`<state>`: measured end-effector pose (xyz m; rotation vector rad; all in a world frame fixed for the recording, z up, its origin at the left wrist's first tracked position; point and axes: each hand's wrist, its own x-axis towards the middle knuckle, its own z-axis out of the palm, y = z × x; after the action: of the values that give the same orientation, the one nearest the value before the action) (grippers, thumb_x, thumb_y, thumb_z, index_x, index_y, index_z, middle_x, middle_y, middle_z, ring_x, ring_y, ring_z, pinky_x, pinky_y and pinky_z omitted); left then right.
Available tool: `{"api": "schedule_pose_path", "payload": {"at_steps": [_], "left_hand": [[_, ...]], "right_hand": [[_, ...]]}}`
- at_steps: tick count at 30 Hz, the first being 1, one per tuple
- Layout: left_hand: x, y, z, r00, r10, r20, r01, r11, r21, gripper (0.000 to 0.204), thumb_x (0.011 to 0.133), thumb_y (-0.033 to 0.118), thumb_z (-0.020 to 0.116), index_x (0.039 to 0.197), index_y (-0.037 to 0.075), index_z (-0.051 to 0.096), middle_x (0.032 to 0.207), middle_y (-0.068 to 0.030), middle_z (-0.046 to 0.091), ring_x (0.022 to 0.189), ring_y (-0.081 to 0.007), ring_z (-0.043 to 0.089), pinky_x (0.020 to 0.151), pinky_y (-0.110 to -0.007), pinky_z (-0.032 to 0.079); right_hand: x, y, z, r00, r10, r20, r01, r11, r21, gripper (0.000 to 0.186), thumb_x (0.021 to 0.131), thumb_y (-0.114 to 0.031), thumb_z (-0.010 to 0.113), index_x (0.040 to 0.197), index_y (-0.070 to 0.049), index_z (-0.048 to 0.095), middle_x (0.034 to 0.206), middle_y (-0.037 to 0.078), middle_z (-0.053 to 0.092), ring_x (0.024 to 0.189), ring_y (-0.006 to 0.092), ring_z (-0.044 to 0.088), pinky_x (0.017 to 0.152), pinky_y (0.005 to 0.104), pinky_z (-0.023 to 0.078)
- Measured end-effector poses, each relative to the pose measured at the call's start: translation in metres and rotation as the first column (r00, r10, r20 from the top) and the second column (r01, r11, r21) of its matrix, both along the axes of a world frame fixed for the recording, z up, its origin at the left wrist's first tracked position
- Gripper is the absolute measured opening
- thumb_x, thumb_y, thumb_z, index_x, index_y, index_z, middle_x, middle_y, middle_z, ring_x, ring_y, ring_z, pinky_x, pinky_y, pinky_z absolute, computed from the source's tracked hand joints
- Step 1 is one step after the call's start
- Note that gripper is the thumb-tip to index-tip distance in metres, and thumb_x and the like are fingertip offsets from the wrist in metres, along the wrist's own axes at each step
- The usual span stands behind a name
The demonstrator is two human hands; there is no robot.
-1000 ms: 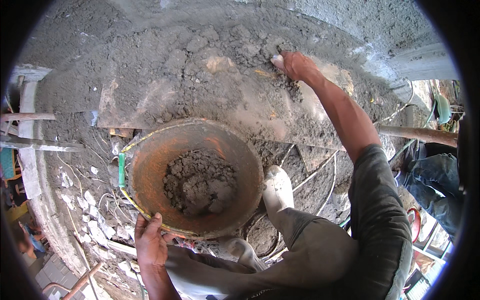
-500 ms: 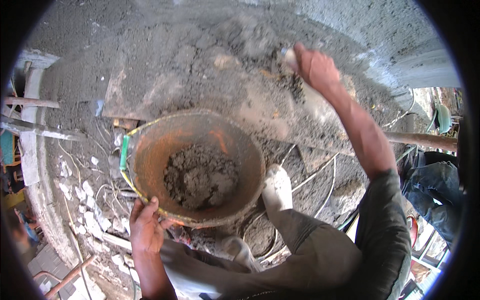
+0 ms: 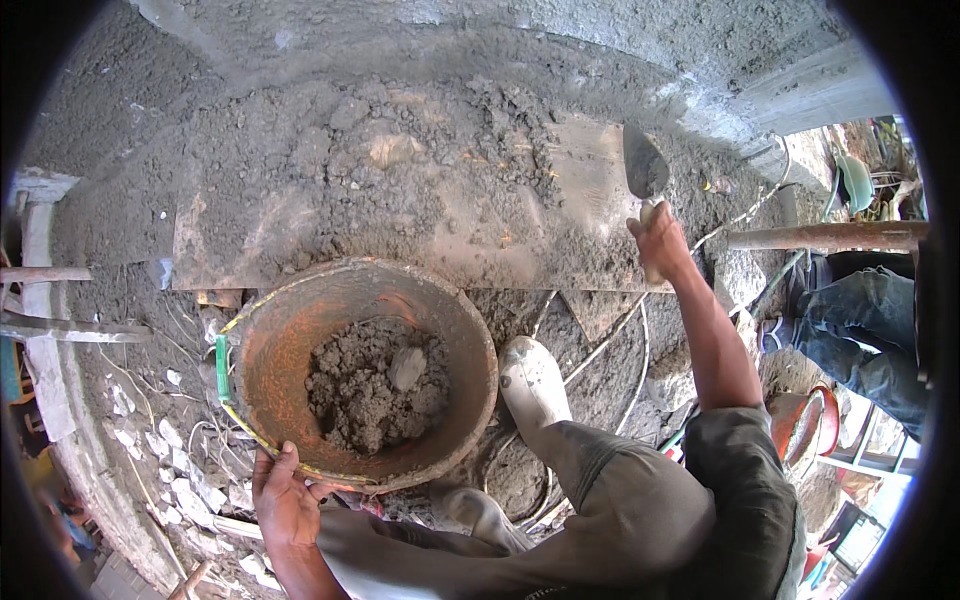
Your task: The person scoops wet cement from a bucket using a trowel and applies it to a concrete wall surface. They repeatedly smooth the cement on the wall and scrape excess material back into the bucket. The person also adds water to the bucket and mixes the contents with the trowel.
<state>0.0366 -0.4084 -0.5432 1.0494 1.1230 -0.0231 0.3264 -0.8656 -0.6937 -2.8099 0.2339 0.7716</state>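
We have our left hand (image 3: 290, 503) clamped on the rim of the bucket (image 3: 272, 368), which holds mortar (image 3: 372, 395). We wrap our right hand (image 3: 662, 246) round the trowel (image 3: 645, 165), its blade near the board's (image 3: 592, 170) right end.

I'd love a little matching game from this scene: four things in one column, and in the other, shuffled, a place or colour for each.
Things:
1. Trowel
2. Handle grip
3. Lumpy mortar
4. Left hand

Places or colours:
A. At the lower-left rim of the bucket
B. Held in the right hand
C. Heaped inside the bucket
D. Bright green

Right pairs: 1-B, 2-D, 3-C, 4-A
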Motion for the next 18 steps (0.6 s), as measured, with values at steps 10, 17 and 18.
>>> {"api": "schedule_pose_path", "payload": {"at_steps": [10,17,18], "left_hand": [[-0.007,0.0,-0.004,0.999,-0.006,0.033,0.005,1.0,0.029,0.03,0.091,0.011,0.059,0.12,0.012,0.052,0.11,-0.0065,0.061,0.093,-0.0227,0.065,0.064,-0.041,0.063],[0.0,-0.007,-0.001,0.999,0.014,0.044,-0.015,1.0,0.021,0.028,0.09,0.008,0.06,0.117,0.009,0.054,0.109,-0.0081,0.061,0.091,-0.0219,0.065,0.06,-0.037,0.064],[-0.001,-0.006,0.0,0.999,0.017,0.033,-0.018,1.0,0.023,0.028,0.09,0.008,0.06,0.118,0.009,0.054,0.109,-0.0081,0.061,0.091,-0.0221,0.065,0.06,-0.037,0.063]], "right_hand": [[0.032,0.225,0.003,0.997,0.057,0.048,-0.066,0.971,0.229,0.047,0.088,-0.007,0.049,0.126,0.014,0.029,0.118,0.03,0.056,0.107,0.031,0.063,0.088,0.0351,0.053],[0.003,0.264,0.054,0.9,0.405,-0.164,-0.299,0.845,0.443,0.045,0.091,-0.004,0.042,0.131,0.009,0.028,0.099,0.022,0.061,0.083,0.0292,0.065,0.07,0.0406,0.058],[0.001,0.261,0.059,0.918,0.354,-0.178,-0.227,0.839,0.494,0.049,0.091,-0.003,0.039,0.136,0.008,0.024,0.095,0.02,0.062,0.079,0.0311,0.065,0.069,0.0433,0.058]]}}
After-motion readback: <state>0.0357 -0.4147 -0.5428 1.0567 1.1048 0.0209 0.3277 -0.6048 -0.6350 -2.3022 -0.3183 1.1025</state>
